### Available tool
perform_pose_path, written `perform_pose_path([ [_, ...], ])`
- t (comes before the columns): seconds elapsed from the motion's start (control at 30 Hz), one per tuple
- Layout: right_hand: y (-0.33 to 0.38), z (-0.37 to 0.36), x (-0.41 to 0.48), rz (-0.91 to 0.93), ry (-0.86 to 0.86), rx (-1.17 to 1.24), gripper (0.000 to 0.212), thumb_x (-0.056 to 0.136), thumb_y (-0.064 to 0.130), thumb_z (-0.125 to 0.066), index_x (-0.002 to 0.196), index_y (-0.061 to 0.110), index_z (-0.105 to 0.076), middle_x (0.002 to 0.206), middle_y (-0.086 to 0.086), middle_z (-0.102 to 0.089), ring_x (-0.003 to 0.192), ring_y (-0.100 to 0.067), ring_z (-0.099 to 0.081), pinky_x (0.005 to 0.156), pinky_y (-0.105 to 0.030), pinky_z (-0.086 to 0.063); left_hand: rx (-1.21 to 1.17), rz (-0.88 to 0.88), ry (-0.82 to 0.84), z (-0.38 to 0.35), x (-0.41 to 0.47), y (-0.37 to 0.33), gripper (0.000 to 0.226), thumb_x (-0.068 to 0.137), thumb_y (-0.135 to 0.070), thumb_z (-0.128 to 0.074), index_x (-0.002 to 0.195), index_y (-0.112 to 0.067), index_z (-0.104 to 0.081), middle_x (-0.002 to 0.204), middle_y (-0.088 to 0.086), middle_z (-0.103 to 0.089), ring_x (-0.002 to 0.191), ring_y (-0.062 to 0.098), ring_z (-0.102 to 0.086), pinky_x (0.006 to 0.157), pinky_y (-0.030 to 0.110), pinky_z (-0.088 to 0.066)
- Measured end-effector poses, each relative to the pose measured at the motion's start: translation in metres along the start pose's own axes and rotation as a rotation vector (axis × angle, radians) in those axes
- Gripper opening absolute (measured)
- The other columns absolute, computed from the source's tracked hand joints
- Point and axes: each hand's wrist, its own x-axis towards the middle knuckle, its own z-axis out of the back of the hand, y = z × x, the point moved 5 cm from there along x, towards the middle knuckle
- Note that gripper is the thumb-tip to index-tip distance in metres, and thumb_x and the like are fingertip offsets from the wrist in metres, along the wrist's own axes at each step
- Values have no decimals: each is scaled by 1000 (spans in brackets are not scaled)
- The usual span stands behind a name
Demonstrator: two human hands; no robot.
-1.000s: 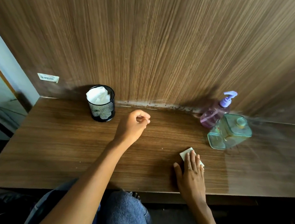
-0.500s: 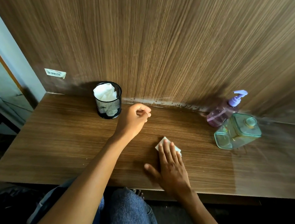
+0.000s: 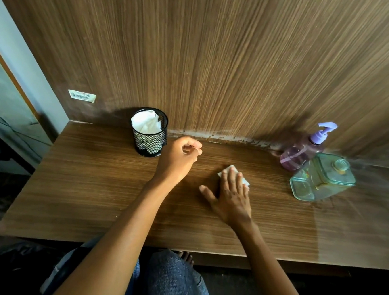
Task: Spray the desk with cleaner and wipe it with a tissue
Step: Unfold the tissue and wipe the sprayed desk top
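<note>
Pressing the tissue under flat fingers, the right hand is risking knocking the nearby bottle on a wide sweep, while the left hand is sitting curled, empty.

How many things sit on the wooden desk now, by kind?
Purple pump bottle: 1
Clear green plastic box: 1
Black wire-mesh cup: 1
Tissues: 2, folded white tissue under the right hand, crumpled white tissue in the cup
Total: 5

Desk: cup back left, tissues inside; pump bottle back right, against wall panel; container just before it; folded tissue centre, under right hand.
</note>
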Motion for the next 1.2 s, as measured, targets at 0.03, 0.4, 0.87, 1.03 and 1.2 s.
perform_pose_path([
  [0.03, 11, -5, -5, 60, 10, -18, 94, 81, 74, -21, 148, 13, 4, 157, -10, 13, 144, -24, 15, 116, -39, 7, -3, 1, 0, -1, 1, 0, 14, 85, -8, -56, 86, -17, -66, 81, -4, -69, 72, 13, -67, 71, 22, -52],
  [0.4, -79, 9, -67, -49, -17, -103, 107, 65, 84, 7, 148, 17, 5, 158, -2, 11, 141, -13, 17, 118, -34, 1, -11, -15, 0, 7, -2, -1, 14, 84, -7, -56, 84, -18, -65, 79, -6, -67, 76, 21, -68, 81, 39, -55],
  [0.87, 13, -30, -93, 124, 92, -62, 108, 50, 84, 30, 139, 23, 21, 148, 3, 31, 136, -18, 32, 111, -32, 17, -23, 11, -19, 13, 1, 4, 14, 85, -6, -55, 89, -12, -67, 82, -1, -69, 70, 14, -66, 81, 34, -54],
  [1.03, 6, -11, -30, 101, 6, -65, 95, 72, 78, 5, 148, 21, 3, 156, -1, 15, 141, -18, 20, 116, -37, 6, -33, 18, -9, 12, 2, 4, 12, 85, -7, -56, 89, -12, -67, 84, 0, -69, 75, 19, -68, 82, 35, -54],
  [1.2, -37, 5, -31, -30, -3, -45, 82, 85, 65, -23, 149, 20, 3, 158, -5, 12, 145, -21, 14, 118, -39, 2, -32, 10, -8, 12, 2, 2, 13, 85, -8, -56, 90, -12, -67, 84, -1, -69, 74, 16, -67, 81, 33, -54],
])
